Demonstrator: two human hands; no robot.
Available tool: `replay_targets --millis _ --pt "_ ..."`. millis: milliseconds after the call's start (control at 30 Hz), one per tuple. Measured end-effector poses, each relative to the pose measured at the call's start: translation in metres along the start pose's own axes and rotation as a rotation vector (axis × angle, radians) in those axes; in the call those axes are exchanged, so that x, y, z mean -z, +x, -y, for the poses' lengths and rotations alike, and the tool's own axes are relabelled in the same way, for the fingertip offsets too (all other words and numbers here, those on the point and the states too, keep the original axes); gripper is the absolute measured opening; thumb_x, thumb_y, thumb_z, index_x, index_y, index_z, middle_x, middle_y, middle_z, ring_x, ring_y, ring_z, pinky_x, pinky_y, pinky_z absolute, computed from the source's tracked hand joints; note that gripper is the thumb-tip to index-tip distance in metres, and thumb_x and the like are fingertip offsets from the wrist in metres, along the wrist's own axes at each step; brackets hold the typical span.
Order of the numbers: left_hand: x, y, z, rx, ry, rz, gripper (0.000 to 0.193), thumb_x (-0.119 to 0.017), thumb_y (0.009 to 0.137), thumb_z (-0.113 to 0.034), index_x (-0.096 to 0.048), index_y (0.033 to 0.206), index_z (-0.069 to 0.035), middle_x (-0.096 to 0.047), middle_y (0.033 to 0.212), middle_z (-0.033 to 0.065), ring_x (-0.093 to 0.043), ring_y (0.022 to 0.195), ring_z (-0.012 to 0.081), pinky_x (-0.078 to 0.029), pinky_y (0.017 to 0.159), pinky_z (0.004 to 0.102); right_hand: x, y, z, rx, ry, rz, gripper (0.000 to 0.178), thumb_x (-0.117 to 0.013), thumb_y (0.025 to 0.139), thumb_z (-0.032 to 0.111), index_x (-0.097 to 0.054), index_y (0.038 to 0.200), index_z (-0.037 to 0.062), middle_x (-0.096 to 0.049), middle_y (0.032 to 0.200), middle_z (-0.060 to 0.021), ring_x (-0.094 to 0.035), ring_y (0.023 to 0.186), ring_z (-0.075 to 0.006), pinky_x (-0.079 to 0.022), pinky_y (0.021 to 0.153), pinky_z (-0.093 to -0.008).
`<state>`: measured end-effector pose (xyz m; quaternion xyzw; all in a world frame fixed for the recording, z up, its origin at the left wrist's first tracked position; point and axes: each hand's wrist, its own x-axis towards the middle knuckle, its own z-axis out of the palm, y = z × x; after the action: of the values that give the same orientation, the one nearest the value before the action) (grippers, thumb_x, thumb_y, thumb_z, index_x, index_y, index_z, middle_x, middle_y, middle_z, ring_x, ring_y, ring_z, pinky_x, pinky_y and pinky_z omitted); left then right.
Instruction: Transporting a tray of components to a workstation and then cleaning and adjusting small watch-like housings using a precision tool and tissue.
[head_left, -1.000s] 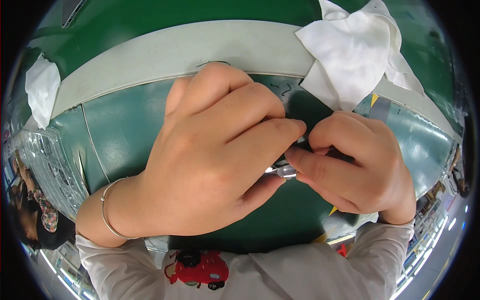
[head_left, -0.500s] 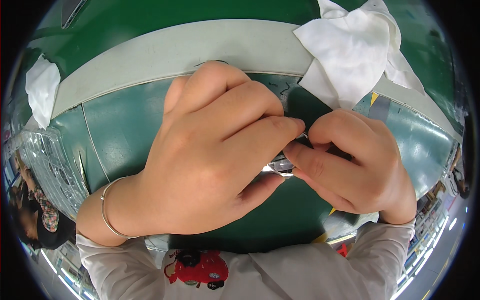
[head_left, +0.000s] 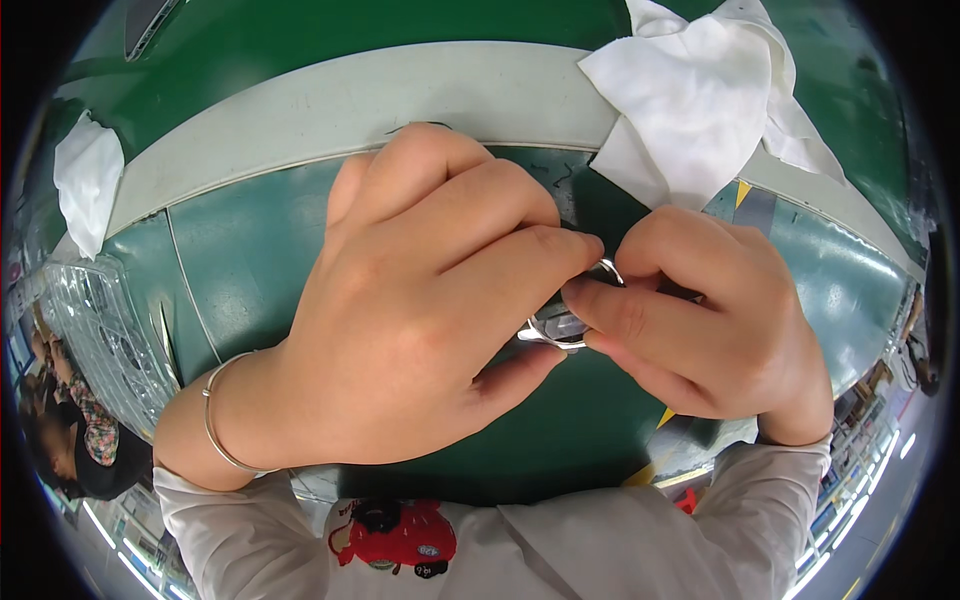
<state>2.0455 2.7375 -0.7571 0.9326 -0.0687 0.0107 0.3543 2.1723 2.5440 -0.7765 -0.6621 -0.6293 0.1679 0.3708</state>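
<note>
Between my two hands is a small, shiny silver round metal piece (head_left: 566, 340) with a ring-like rim, held above the green work surface (head_left: 245, 250). My left hand (head_left: 420, 310) is closed, its thumb and index finger gripping the rim from the left. From the other side, my right hand (head_left: 710, 325) is curled with thumb and fingertips pinched at the piece. A glassy or glossy part shows inside the rim. Fingers cover much of the piece, so its exact kind is hidden. Whether the right fingertips also hold something tiny cannot be seen.
White cloth (head_left: 700, 95) lies crumpled at the far right, across a pale raised strip (head_left: 400, 95). Another white cloth (head_left: 88, 185) is at far left. Below it stand a clear plastic tray (head_left: 95, 310) and tweezers (head_left: 163, 335). A person (head_left: 95, 440) sits at the left edge.
More of the silver rim shows between my fingers now. My right hand has shifted slightly up; both hands keep their grip.
</note>
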Motion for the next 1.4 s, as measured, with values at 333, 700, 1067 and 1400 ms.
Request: replay_targets --millis 333,700,1067,1400 --pt "0.0 0.001 -0.001 -0.006 -0.006 -0.015 0.05 -0.087 0.051 -0.013 -0.075 0.099 -0.004 -0.063 0.094 0.0068 -0.053 0.091 0.0281 -0.043 0.079 0.0389 -0.001 -0.002 0.002 -0.005 -0.048 0.003 0.022 -0.079 0.066 0.004 -0.074 0.087 -0.0003 -0.05 0.077 -0.0045 -0.048 0.054 -0.0146 -0.034 0.043 -0.0291" --pt "0.003 0.005 -0.003 0.004 0.002 0.001 0.05 -0.087 0.05 -0.013 -0.075 0.098 -0.005 -0.063 0.095 0.0071 -0.052 0.092 0.0287 -0.043 0.08 0.0396 0.005 -0.001 0.003 -0.003 -0.057 0.019 0.016 -0.079 0.068 0.002 -0.073 0.083 0.0022 -0.048 0.075 -0.0027 -0.048 0.054 -0.0145 -0.035 0.042 -0.0291" --pt "0.003 0.007 -0.006 0.006 0.003 0.001 0.05 -0.087 0.052 -0.013 -0.075 0.099 -0.005 -0.063 0.096 0.0069 -0.052 0.092 0.0284 -0.043 0.082 0.0393 0.009 -0.001 0.001 -0.013 -0.02 0.018 0.016 -0.078 0.071 0.004 -0.074 0.086 0.0022 -0.05 0.076 -0.0034 -0.051 0.056 -0.0155 -0.037 0.043 -0.0297" --pt "0.003 0.004 -0.004 0.009 0.0 -0.005 0.05 -0.087 0.051 -0.014 -0.075 0.099 -0.006 -0.062 0.094 0.0059 -0.052 0.092 0.0283 -0.042 0.082 0.0395 0.009 0.0 0.003 -0.028 -0.002 0.037 0.017 -0.079 0.069 0.003 -0.074 0.086 0.0017 -0.051 0.077 -0.0035 -0.05 0.055 -0.0159 -0.036 0.043 -0.0299"
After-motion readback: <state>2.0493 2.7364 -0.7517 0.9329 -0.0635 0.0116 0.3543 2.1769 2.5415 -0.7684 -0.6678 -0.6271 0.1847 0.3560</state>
